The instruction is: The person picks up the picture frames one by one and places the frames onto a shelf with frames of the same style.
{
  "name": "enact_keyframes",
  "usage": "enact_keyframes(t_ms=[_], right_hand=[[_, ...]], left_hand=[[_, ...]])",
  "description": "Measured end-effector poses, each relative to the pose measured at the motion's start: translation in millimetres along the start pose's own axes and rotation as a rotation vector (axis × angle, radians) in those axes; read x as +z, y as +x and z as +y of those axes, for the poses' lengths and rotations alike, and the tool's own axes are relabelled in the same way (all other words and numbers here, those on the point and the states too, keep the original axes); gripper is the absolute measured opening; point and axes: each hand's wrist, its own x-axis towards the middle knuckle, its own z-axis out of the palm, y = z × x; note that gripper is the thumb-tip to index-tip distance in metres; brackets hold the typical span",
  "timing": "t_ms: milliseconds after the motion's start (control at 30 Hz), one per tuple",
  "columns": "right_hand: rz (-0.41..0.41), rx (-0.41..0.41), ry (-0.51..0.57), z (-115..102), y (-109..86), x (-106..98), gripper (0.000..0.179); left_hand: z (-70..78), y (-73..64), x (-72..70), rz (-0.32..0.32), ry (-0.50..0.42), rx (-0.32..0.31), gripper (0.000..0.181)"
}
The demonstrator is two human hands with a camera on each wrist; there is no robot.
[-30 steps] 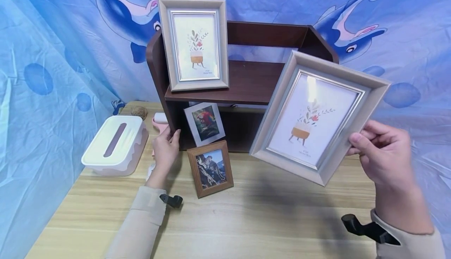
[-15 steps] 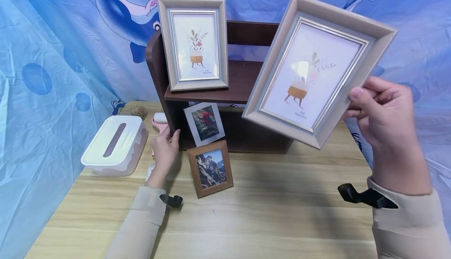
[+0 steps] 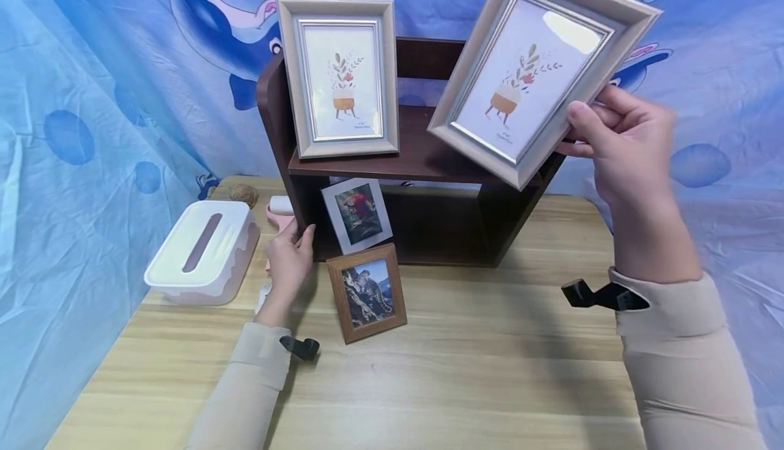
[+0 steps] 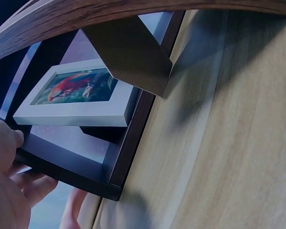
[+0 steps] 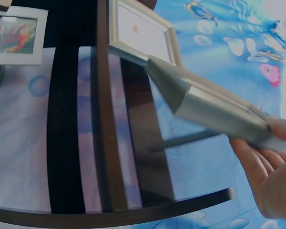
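My right hand [image 3: 637, 143] pinches the right edge of a beige picture frame [image 3: 539, 62] showing a potted plant. It is tilted in the air before the right half of a dark brown shelf [image 3: 422, 137]. In the right wrist view the held frame [image 5: 219, 114] appears edge-on and blurred. My left hand [image 3: 290, 256] grips the front edge of the shelf's left side panel, thumb inside and fingers outside in the left wrist view. A matching beige frame [image 3: 343, 79] stands upright on the upper tier. Below it are a white parrot frame [image 3: 358, 215] and a brown leopard frame [image 3: 367, 293].
Left of the shelf, a white slotted-lid box [image 3: 199, 252] stands on the wooden table [image 3: 478, 368]. A ball of twine [image 3: 243, 195] and a pink-handled roller [image 3: 280, 206] lie between them. A blue dolphin-print curtain [image 3: 92, 96] hangs behind.
My right hand has lifted the beige frame from over the table up towards the shelf's upper tier, lately also moving left. The left hand keeps its grip on the shelf.
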Motion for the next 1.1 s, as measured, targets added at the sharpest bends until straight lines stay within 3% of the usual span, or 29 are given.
enact_keyframes(t_ms=[167, 267, 467, 633, 833, 1100], right_hand=[[0.107, 0.008, -0.193, 13, 7.3, 3, 0.036], [0.147, 0.001, -0.366, 22, 11.1, 4, 0.035], [0.238, -0.092, -0.698, 40, 20.1, 13, 0.029], [0.311, -0.174, -0.782, 51, 22.6, 24, 0.025], [0.338, -0.236, -0.854, 60, 19.5, 30, 0.025], [0.278, -0.198, -0.987, 78, 2.8, 28, 0.035]], left_hand=[[0.3, -0.6, -0.4, -0.004, 0.005, -0.007, 0.019], [1.3, -0.5, -0.3, -0.003, 0.001, -0.005, 0.019], [1.8, -0.3, -0.1, 0.0, 0.003, 0.0, 0.019], [2.2, -0.5, -0.4, 0.001, -0.004, -0.01, 0.019], [2.9, -1.0, 1.4, 0.0, -0.01, -0.018, 0.019], [4.7, -1.0, 2.1, 0.009, -0.024, -0.032, 0.02]])
